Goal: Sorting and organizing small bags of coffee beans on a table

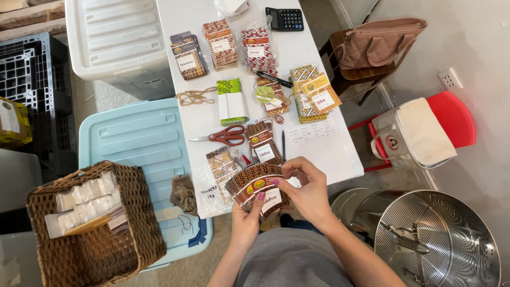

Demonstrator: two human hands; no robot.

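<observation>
Both my hands hold a fanned stack of brown patterned paper sleeves (255, 183) just off the near edge of the white table (340, 154). My left hand (245, 215) grips the stack from below, thumb on its face. My right hand (307, 186) pinches its right end from above. Just beyond lie a similar sleeve (264, 143), a clear bag (220, 170) and red-handled scissors (226, 136).
Further up the table are several stacks of patterned sleeves (220, 45), a green-and-white pack (232, 101), rubber bands (195, 96), a black marker (273, 78) and a calculator (285, 18). A wicker basket (135, 228) sits on a light-blue bin lid (143, 138) at left. A perforated steel drum (451, 234) stands at right.
</observation>
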